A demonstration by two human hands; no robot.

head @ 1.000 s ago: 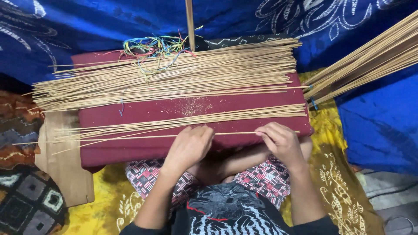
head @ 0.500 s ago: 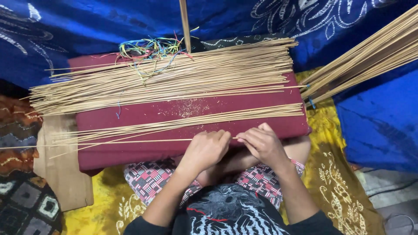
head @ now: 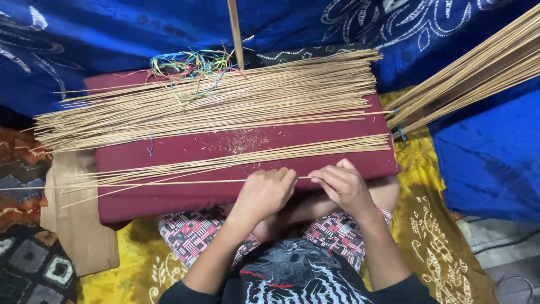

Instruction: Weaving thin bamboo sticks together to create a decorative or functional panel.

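While the maroon cushion [head: 185, 152] on my lap supports it, I pinch one thin bamboo stick [head: 140, 183] between my left hand [head: 263, 193] and right hand [head: 343, 186], both closed, steadying it.

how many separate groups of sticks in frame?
3, plus the single stick both hands pinch. Large pile across the back of the maroon cushion; thinner spread nearer the left hand and right hand; tied bundle at upper right. Loose strays may blur the edges.
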